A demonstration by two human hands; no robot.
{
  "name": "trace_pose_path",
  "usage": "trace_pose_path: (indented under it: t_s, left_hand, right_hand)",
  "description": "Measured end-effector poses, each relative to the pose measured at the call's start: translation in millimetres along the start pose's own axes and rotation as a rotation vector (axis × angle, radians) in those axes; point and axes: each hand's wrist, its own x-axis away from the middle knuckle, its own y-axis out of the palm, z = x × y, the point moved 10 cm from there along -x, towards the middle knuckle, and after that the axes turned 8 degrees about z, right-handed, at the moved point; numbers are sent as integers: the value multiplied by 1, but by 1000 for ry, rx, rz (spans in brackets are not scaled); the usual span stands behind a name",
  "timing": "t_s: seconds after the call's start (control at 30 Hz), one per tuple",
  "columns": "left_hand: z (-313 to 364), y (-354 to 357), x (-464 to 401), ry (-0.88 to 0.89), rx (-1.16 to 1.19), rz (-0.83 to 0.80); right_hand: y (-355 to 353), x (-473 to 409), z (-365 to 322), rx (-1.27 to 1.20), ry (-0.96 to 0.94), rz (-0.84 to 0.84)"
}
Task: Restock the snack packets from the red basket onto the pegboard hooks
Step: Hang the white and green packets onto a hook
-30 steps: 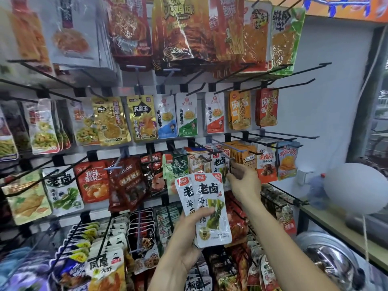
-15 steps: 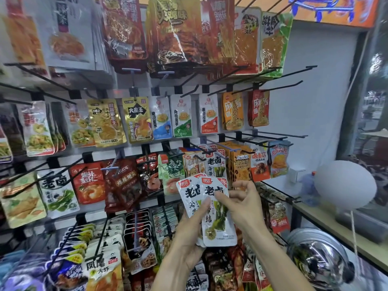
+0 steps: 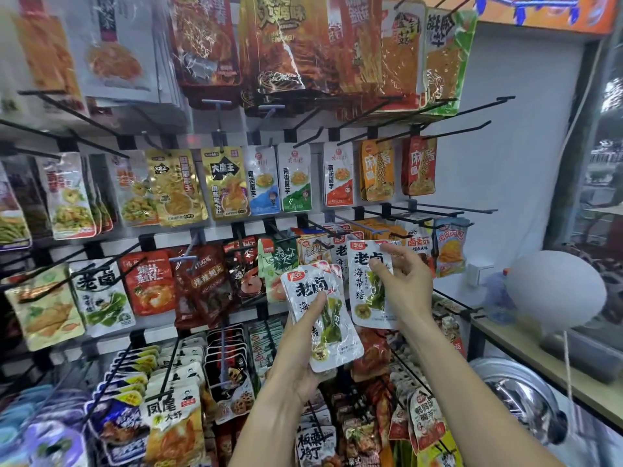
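Note:
My left hand [image 3: 300, 348] grips a small stack of white seaweed snack packets [image 3: 332, 332] low in front of the pegboard, thumb across the front one. My right hand [image 3: 404, 284] pinches one matching white packet [image 3: 362, 288], lifted just right of the stack and held upright. Its top edge is near a black hook [image 3: 332, 232] that carries the same kind of packet [image 3: 339, 254] in the third row. The red basket is not in view.
Rows of black hooks stick out toward me, several bare at the upper right [image 3: 455, 133]. Hanging packets fill the board on the left and below. A wooden counter [image 3: 539, 358] with a white balloon [image 3: 556, 294] and a metal pot [image 3: 519, 396] stands at the right.
My right hand came back from the hook to the stack, took the front packet and lifted it up and to the right. The left hand keeps the rest of the stack.

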Motion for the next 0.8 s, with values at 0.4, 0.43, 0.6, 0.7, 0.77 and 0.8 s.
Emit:
trace_pose_path:
  t_s: [0.4,0.43,0.6,0.7,0.77,0.8]
  left_hand:
    - [1,-14,-10,46,-23,25]
    - [1,-13,-9,39,-14,15]
    - [2,-11,-10,18,2,-37]
    - [6,-6,-6,33,13,-52]
    - [11,-3,-2,41,9,-47]
    - [11,-2,-3,41,2,-47]
  right_hand:
    - [6,-14,-2,157,13,-3]
    - [6,-15,-3,166,12,-1]
    - [9,-19,-6,309,-16,-12]
    - [27,-27,-3,364,-25,-31]
    - [44,-34,0,403,-34,-43]
    - [52,-36,1,435,-36,-55]
